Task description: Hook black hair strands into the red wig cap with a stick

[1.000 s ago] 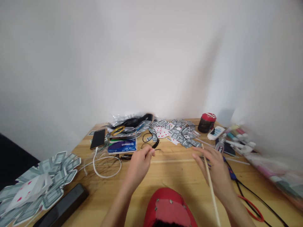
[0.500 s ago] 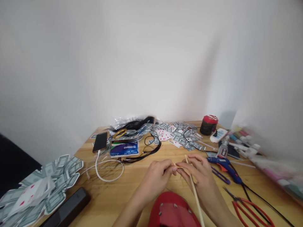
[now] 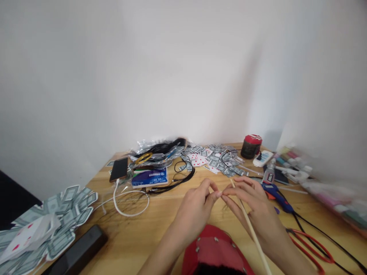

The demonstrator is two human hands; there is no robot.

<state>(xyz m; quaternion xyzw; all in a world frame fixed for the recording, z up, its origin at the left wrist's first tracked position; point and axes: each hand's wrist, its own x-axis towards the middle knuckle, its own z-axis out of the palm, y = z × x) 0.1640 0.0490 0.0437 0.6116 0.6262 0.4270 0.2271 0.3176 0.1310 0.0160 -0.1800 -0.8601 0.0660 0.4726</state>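
Nearest, at six o'clock, is a red domed object [image 3: 218,248]. At five, a pale stick [image 3: 252,229] slants, its long axis pointing away toward eleven, held in the right hand's grip [image 3: 262,217]. The left hand [image 3: 196,208] meets it at the fingertips; I cannot tell its grip's state. Beyond, toward twelve, playing cards [image 3: 215,162] litter the table [image 3: 169,208].
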